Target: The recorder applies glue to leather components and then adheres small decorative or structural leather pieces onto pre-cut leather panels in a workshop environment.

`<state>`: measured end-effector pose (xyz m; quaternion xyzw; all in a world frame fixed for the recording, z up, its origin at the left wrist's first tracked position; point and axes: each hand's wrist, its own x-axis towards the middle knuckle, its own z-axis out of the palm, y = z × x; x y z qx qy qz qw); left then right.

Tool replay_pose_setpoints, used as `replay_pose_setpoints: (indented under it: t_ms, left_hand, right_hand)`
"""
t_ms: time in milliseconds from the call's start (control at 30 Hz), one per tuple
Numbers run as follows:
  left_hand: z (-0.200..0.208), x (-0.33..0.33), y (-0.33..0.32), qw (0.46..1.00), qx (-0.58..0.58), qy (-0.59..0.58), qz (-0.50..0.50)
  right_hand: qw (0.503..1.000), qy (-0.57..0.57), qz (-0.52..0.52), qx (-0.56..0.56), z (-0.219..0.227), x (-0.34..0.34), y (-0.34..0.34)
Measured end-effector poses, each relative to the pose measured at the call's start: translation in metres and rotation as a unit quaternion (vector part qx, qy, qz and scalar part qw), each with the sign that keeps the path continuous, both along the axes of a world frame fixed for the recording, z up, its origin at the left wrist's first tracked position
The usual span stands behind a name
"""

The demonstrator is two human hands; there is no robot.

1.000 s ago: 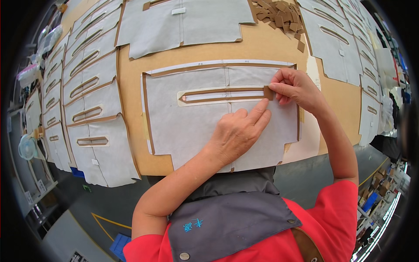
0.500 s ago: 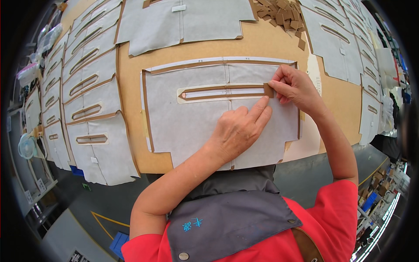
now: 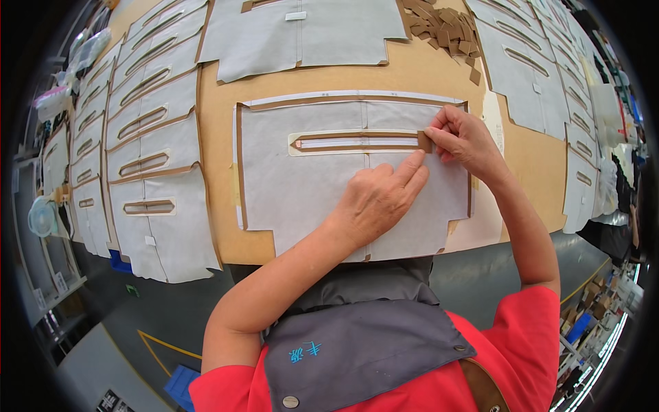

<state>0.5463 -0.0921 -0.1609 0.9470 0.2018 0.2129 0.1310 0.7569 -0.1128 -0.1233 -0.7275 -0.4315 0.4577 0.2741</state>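
Note:
A pale grey panel [image 3: 302, 192] with brown folded edges lies flat before me. Across it runs a long slot [image 3: 329, 143] with brown borders and a pale surround. At the slot's right end sits a small brown square patch [image 3: 425, 141], pinched at its right side between thumb and forefinger of my right hand [image 3: 470, 144]. My left hand [image 3: 381, 199] rests palm down on the panel, holding nothing. Its index and middle fingers stretch toward the patch, the index tip just below the patch's lower edge; whether they touch, I cannot tell.
Loose brown patches [image 3: 446, 31] lie piled at the far right of the tan board [image 3: 261, 250]. Overlapping slotted panels [image 3: 154, 226] line the left side, others [image 3: 528, 82] the right. Another panel [image 3: 322, 41] lies beyond mine. The table's front edge is close to my body.
The whole view has shifted slightly, with the panels at left appearing further right. Both hands keep almost the same place and pose at the patch, the right still pinching it.

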Motion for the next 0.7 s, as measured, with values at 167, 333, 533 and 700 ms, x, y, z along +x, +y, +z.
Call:
replay_pose_setpoints:
  t_ms: [167,333,533,700]
  left_hand:
    - [-0.002,-0.001,0.0,1.0,0.007,0.005,0.001]
    - [-0.001,0.0,0.0,1.0,0.005,0.004,0.001]
    - [0.002,-0.006,0.002,0.996,-0.047,-0.081,0.004]
    - [0.014,0.003,0.024,0.983,-0.135,-0.097,0.075]
  right_hand:
    - [1.0,-0.015,0.001,-0.004,-0.001,-0.002,0.001]
    - [1.0,-0.016,0.006,-0.008,0.0,0.0,0.001]
    - [0.998,-0.002,-0.043,0.044,0.004,-0.006,-0.006]
    - [0.957,-0.18,0.013,0.228,-0.008,-0.02,-0.048]
